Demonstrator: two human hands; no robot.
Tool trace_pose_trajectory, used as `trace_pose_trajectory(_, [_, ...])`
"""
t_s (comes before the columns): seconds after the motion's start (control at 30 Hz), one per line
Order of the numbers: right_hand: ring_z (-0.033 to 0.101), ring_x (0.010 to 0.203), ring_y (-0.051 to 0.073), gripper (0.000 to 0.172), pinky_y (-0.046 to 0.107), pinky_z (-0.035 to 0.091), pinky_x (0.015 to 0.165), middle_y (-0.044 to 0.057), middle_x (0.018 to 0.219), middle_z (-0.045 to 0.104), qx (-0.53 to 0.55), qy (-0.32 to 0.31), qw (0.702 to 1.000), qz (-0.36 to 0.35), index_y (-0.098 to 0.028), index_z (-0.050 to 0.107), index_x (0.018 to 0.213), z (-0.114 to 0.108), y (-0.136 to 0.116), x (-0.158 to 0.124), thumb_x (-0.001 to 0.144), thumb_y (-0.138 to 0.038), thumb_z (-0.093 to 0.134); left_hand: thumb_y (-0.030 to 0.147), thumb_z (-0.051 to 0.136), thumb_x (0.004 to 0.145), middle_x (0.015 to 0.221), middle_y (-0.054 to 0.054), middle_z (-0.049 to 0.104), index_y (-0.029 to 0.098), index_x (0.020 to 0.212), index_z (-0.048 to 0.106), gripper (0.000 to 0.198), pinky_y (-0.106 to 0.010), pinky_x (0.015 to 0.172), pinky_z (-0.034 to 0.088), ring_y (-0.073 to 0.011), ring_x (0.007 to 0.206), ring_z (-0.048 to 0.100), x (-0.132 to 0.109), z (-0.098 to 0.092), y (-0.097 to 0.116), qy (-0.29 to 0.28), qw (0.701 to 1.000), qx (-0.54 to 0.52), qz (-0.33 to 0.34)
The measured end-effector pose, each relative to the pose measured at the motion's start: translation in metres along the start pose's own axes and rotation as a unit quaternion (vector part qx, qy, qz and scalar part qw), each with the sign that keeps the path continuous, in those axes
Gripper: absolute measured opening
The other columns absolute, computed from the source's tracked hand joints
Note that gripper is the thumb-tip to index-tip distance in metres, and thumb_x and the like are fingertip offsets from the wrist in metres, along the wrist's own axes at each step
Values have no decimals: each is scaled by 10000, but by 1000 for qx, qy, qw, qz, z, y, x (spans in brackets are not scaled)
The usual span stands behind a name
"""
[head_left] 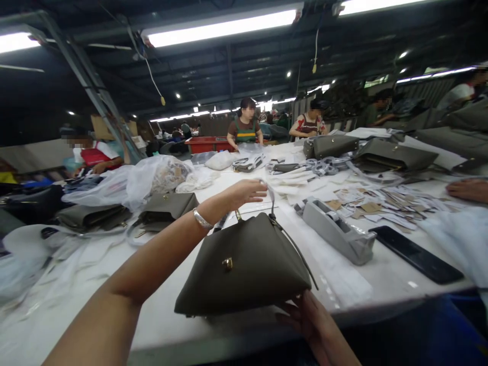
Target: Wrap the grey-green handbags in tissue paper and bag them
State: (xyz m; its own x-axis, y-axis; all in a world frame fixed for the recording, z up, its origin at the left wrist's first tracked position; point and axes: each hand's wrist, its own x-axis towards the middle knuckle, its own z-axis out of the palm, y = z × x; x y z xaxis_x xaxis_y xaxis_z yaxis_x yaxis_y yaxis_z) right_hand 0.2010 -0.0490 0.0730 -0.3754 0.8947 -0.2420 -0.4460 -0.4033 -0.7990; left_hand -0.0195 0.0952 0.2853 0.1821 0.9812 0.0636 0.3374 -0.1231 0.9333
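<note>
An olive-grey handbag (247, 269) with a small gold clasp is tilted up at the front of the white table. My left hand (246, 193), with a silver bangle at the wrist, reaches over its top and closes on the bag's wrapped handle (270, 195). Below the lower right corner, my right hand (308, 320) grips the base, with some of its fingers hidden behind the bag. A thin dark strap (301, 254) hangs down the right side. Close by on the right stands a grey tape dispenser (333, 229).
A black phone (415, 254) lies near the right edge, before scattered paper tags (377, 206). More handbags (168, 208) and clear plastic bags (152, 178) are at the left. Further handbags (396, 155) lie at the back right. Several people (246, 127) work around the table (160, 325).
</note>
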Motion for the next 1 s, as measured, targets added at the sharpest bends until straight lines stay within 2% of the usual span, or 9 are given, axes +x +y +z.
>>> trace_pose_trajectory(0.07, [652, 1136, 334, 841, 445, 576, 861, 158, 1393, 578, -76, 66, 995, -13, -236, 418, 1465, -14, 1, -3, 778, -637, 693, 441, 782, 697, 1091, -146, 743, 136, 1057, 708, 478, -470, 996, 499, -287, 1017, 692, -13, -9, -26, -23, 997, 60, -31])
trace_pose_trajectory(0.17, [646, 1155, 317, 810, 428, 572, 911, 115, 1509, 464, -266, 127, 952, -87, -294, 347, 1505, -43, -9, -5, 820, -607, 645, 516, 703, 786, 1269, -89, 685, 201, 1176, 701, 502, -449, 1119, 379, -280, 1191, 606, -61, -24, -50, -11, 991, 134, -19])
trace_pose_trajectory(0.27, [535, 1297, 323, 610, 483, 427, 1109, 68, 1523, 445, -497, 141, 824, -234, -308, 473, 1435, -57, -26, -4, 880, -533, 590, 533, 604, 870, 1391, -81, 600, 213, 1285, 643, 525, -476, 1187, 261, -300, 1344, 479, -122, -37, -72, 21, 982, 189, -13])
trace_pose_trajectory(0.37, [356, 1430, 332, 594, 536, 308, 1183, 56, 1566, 371, -626, 74, 684, -367, -318, 435, 1465, -48, -41, 6, 905, -427, 600, 542, 558, 900, 1510, -73, 469, 271, 1414, 516, 583, -499, 1182, 266, -300, 1410, 401, -178, -38, -106, 31, 957, 289, -23])
trace_pose_trajectory(0.5, [383, 1419, 307, 625, 501, 409, 1136, 78, 1584, 319, -669, -44, 640, -375, -312, 357, 1503, -31, -51, 27, 923, -316, 590, 510, 554, 910, 1605, -73, 298, 336, 1479, 405, 613, -530, 1141, 328, -314, 1442, 332, -224, -16, -146, 80, 954, 289, 1])
trace_pose_trajectory(0.6, [468, 1360, 289, 615, 473, 457, 1103, 84, 1536, 400, -689, -59, 625, -362, -307, 386, 1486, -25, -62, 39, 912, -305, 609, 446, 564, 924, 1589, -86, 337, 341, 1474, 403, 583, -519, 1106, 398, -309, 1420, 377, -231, 1, -149, 125, 930, 344, 14])
trace_pose_trajectory(0.7, [474, 1344, 303, 508, 510, 399, 1135, 88, 1449, 520, -707, -90, 573, -404, -273, 507, 1400, -10, -82, 46, 913, -352, 630, 451, 586, 915, 1550, -105, 407, 301, 1461, 425, 588, -525, 1099, 418, -309, 1400, 413, -221, 10, -136, 96, 894, 435, 43])
trace_pose_trajectory(0.9, [618, 1059, 225, 257, 353, 515, 929, 93, 1103, 690, -726, -210, 534, -378, -165, 649, 1156, 68, -104, 81, 968, -316, 559, 507, 698, 828, 1485, -132, 492, 234, 1442, 445, 718, -576, 1089, 424, -338, 1355, 473, -195, 28, -123, 28, 843, 525, 114])
trace_pose_trajectory(1.0, [635, 906, 219, 260, 327, 512, 780, 77, 968, 687, -769, -261, 468, -347, -169, 679, 987, 99, -103, 106, 959, -401, 564, 511, 701, 825, 1466, -130, 515, 226, 1438, 447, 722, -577, 1067, 449, -341, 1329, 504, -196, 34, -127, 46, 832, 539, 121])
